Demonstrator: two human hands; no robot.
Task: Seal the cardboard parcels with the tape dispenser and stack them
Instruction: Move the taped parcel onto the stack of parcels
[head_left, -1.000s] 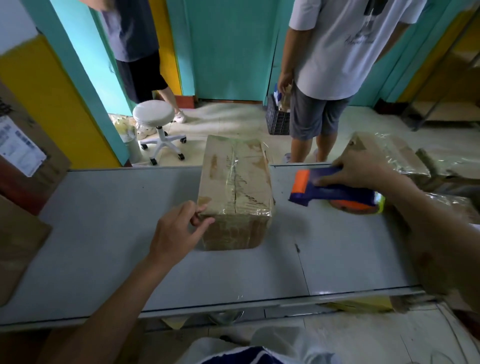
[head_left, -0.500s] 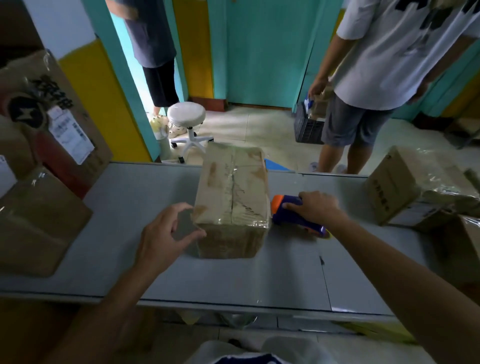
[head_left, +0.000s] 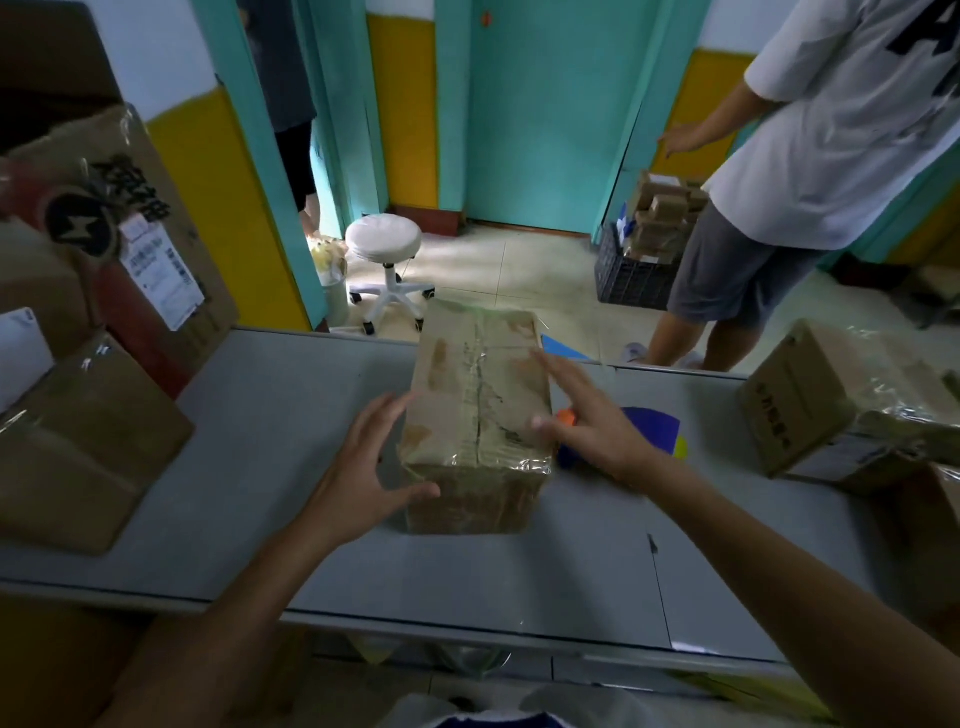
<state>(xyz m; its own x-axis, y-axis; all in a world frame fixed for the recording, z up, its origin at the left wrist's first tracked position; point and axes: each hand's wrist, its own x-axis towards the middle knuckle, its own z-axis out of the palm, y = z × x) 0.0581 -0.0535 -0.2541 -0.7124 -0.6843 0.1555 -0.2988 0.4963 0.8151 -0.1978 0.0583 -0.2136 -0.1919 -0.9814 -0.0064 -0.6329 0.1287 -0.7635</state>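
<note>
A brown cardboard parcel wrapped in clear tape stands in the middle of the grey table. My left hand is spread open at the parcel's left side, thumb near its front corner. My right hand reaches over the parcel's right edge with straight fingers, holding nothing. The blue and orange tape dispenser lies on the table just right of the parcel, partly hidden behind my right hand.
Taped parcels lie at the table's right end; larger cartons lean at the left. Beyond the table are a white stool, a dark crate of small boxes and a person in a white shirt.
My right hand set the tape dispenser down beside the parcel and let go of it, then moved onto the parcel's right edge. My left hand opened wider against the left side.
</note>
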